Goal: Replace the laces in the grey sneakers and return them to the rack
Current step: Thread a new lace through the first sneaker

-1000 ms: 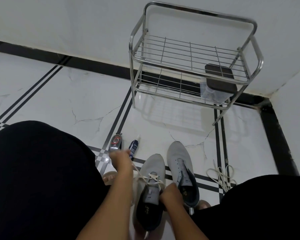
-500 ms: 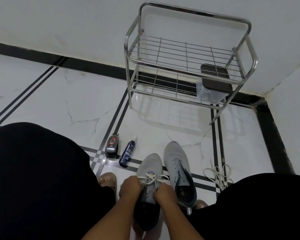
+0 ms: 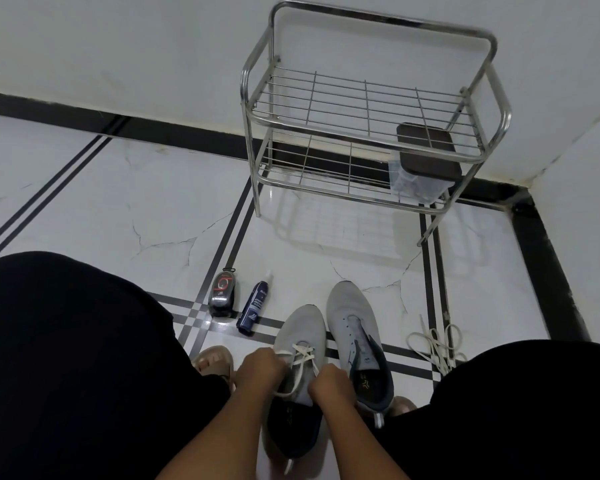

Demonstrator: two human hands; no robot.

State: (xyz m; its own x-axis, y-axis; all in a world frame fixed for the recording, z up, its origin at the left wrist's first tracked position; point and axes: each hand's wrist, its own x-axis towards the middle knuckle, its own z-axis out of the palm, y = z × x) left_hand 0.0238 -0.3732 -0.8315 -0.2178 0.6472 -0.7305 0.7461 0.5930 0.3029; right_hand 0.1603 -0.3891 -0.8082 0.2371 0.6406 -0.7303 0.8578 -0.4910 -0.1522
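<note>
two grey sneakers sit side by side on the pale marbled floor (image 3: 153, 202), well in front of the rack (image 3: 371, 109), toes toward it. one, the near sneaker (image 3: 302, 337), has a cream flat lace (image 3: 303, 355) crossed through its front eyelets; the other sneaker (image 3: 352, 317), on the right and closer to the rack, shows bare eyelets and a dark lining. the left hand (image 3: 257, 370) and right hand (image 3: 331, 382) are both curled at the near sneaker's throat, each seeming to pinch a lace end; the fingertips are hidden under the knuckles. one loose bundle of pale laces (image 3: 437, 341) lies right of the sneakers, partly cut off by a black-clad knee. two small bottles lie left of the sneakers: one stubby dark bottle (image 3: 222, 292) and one slim blue spray bottle (image 3: 253, 304), labels unreadable. the rack is shiny metal tubing with two wire-grid shelves; one clear box with a dark lid (image 3: 426, 157) sits on the lower shelf's right end.
</note>
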